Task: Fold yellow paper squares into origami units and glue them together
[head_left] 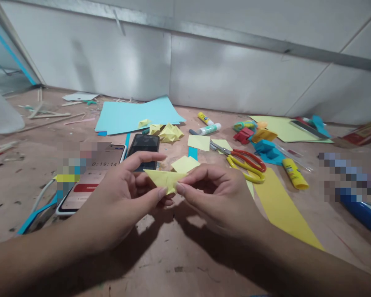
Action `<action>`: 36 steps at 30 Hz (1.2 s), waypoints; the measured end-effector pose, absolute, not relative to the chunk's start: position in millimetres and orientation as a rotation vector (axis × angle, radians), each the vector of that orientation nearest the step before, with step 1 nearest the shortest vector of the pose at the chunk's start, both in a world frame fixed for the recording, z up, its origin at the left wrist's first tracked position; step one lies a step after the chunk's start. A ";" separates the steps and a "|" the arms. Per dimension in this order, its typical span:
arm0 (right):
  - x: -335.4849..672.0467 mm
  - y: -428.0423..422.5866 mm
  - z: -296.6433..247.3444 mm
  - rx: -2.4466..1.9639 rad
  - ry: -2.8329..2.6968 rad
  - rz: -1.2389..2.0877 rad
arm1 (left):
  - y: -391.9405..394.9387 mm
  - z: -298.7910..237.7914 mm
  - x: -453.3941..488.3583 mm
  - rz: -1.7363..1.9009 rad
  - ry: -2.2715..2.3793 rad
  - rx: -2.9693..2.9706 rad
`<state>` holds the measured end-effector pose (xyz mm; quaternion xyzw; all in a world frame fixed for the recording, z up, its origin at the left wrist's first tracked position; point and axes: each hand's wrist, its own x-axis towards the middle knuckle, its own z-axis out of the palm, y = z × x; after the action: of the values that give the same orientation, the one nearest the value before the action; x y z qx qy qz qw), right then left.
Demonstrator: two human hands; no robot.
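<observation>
A small piece of folded yellow paper [165,178], wide at the top and narrowing downward, is held up between both hands. My left hand [132,185] pinches its lower left part with the thumb in front, while the index finger reaches out above it. On the right side, thumb and index finger of my right hand [216,187] grip the paper's edge. Just behind lies a loose yellow paper square [185,163]. Farther back, several folded yellow paper pieces [170,133] sit beside a dark phone [143,144].
Scissors [247,165] with red and yellow handles lie right of centre, near glue sticks [295,174]. A lit phone with a timer [94,177] lies at left. Blue paper sheets [132,115] rest near the wall. A yellow strip [284,210] extends beside my right arm.
</observation>
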<state>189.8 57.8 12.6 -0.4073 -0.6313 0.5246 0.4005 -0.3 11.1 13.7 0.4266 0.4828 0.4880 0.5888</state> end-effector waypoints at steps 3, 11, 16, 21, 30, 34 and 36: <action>189.2 56.9 13.6 -1.034 -1.574 1.354 | 10.0 14.5 -0.2 1.107 1.165 1.049; 187.5 56.9 10.1 -0.976 -1.418 1.554 | 11.5 13.6 1.0 1.140 1.188 0.982; 187.3 57.1 13.1 -1.012 -1.361 1.621 | 12.0 12.1 -1.3 1.137 1.228 1.006; 187.4 55.6 14.2 -1.033 -1.384 1.562 | 9.8 15.0 -1.5 1.100 1.220 1.067; 185.3 54.9 18.5 -1.011 -1.383 1.505 | 9.6 15.8 0.2 1.093 1.191 1.059; 189.5 52.9 17.3 -0.876 -1.425 1.511 | 8.0 16.5 1.3 1.151 1.220 1.024; 190.6 49.0 14.9 -0.815 -1.514 1.445 | 7.7 17.7 1.4 1.141 1.193 0.984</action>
<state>190.6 49.0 14.9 -0.3271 -0.6075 0.5799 0.4332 1.4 7.7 17.7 0.4197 0.5090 0.4865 0.5728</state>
